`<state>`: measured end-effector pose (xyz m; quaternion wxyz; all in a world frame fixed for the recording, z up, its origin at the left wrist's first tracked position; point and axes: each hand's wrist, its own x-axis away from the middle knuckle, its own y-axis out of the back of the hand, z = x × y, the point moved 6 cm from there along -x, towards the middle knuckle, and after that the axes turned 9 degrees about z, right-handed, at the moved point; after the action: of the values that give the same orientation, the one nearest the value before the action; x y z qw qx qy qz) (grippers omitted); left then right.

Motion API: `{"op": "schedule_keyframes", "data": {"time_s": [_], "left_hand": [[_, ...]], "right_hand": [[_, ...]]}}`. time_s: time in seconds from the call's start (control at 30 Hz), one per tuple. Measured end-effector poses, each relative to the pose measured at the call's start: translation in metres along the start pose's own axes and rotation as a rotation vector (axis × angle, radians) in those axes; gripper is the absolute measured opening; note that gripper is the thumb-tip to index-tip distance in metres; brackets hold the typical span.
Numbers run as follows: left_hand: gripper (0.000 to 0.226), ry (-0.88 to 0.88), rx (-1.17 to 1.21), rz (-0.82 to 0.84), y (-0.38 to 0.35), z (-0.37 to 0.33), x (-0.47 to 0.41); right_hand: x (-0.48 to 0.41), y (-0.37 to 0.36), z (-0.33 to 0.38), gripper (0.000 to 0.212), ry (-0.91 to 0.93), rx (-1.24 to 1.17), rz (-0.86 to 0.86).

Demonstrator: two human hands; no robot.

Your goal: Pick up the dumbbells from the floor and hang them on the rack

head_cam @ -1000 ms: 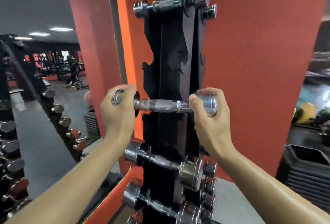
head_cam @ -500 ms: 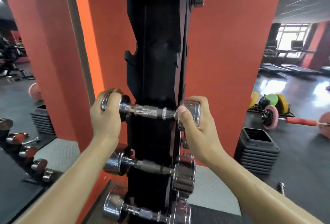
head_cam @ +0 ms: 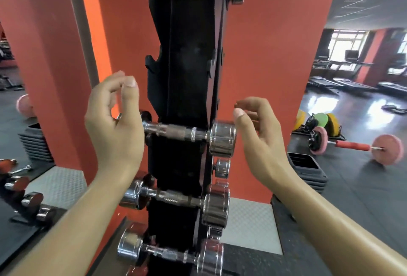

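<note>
1. Chrome dumbbell [head_cam: 189, 135] lies horizontally in a slot of the black vertical rack [head_cam: 187, 60], against the orange pillar [head_cam: 264, 44].
2. Left hand [head_cam: 112, 121]: fingers spread, released, in front of the dumbbell's left head.
3. Right hand [head_cam: 257, 135]: fingers loosely curled, released, just beside the right head.
4. Two more dumbbells [head_cam: 176, 198] hang in lower slots.

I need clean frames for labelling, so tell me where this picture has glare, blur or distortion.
Head view: glare on the glossy floor below the blown-out window; bright reflections on the chrome dumbbell; wide-angle bending toward the edges; the left hand looks slightly motion-blurred, the right hand sharper.
</note>
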<state>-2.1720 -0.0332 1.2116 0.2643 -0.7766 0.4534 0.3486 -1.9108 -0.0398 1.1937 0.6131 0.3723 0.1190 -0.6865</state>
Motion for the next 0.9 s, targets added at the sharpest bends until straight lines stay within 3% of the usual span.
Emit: {"op": "schedule_keyframes", "data": {"time_s": [0.13, 0.37, 0.57, 0.9], "left_hand": [[0.013, -0.192, 0.018, 0.191, -0.045, -0.060, 0.023], [0.021, -0.204, 0.070, 0.454, -0.155, -0.130, 0.102], [0.017, -0.163, 0.172, 0.561, -0.279, -0.187, 0.185], [0.015, 0.015, 0.405, 0.885, -0.506, -0.277, 0.344]], "right_hand": [[0.009, 0.032, 0.003, 0.035, 0.009, 0.061, -0.045], [0.042, 0.147, -0.004, 0.030, 0.008, 0.109, -0.178], [0.103, 0.317, -0.021, 0.036, -0.008, 0.241, -0.286], [0.267, 0.626, -0.048, 0.055, -0.333, 0.802, -0.499]]}}
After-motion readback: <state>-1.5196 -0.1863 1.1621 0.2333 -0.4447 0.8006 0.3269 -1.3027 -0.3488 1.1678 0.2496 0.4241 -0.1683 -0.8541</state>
